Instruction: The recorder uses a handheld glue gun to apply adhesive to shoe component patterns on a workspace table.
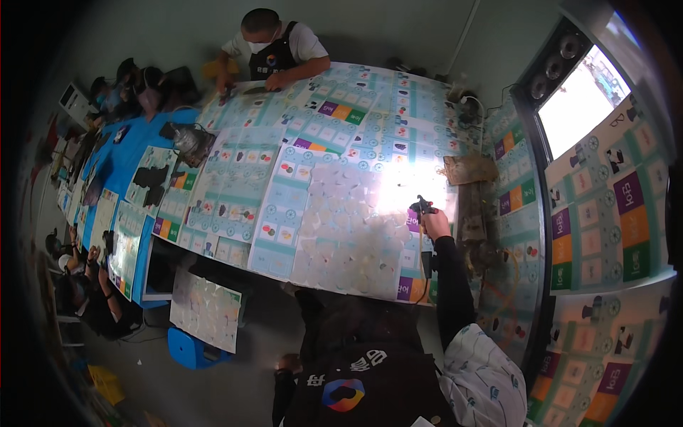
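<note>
My right hand (437, 225) is closed around the handle of a small black spray gun (424, 204), held above the right part of the worktable. A thin hose (425, 288) runs down from the gun toward the table's near edge. Under and left of it lies a pale sheet (313, 276) covered with many thin, roundish translucent pieces (348, 231). Strong glare whitens its far right corner. Down beside my body, below table height, hangs my left hand (288, 363); its fingers are too dark to make out.
A brown paper-like bundle (471, 170) sits at the table's right end. Left of me, a board with similar pieces (205, 313) rests on a blue stool (188, 349). Across the table a masked co-worker (274, 53) works; others sit at the left. A bright window (583, 99) is at right.
</note>
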The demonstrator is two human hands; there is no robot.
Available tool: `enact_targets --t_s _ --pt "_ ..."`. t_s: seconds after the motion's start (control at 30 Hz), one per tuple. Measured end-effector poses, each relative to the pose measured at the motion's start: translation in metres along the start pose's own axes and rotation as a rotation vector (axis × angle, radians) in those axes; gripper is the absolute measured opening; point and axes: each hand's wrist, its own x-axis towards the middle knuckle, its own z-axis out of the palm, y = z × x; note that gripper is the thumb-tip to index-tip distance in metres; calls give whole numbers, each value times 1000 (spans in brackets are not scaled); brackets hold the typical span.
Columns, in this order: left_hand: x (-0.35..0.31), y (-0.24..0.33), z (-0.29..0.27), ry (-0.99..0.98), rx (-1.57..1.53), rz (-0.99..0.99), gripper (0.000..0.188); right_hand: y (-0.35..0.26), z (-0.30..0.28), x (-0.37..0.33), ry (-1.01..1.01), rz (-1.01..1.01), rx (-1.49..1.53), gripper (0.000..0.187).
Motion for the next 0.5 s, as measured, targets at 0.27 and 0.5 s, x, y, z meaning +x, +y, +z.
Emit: enact_targets --t_s 0.27,0.5 --pt "-4 -25 -8 49 -255 62 29 0 -4 -2 7 59 -156 21" --pt "24 -54 25 191 -11 185 19 -1 -1 3 25 45 -31 20"
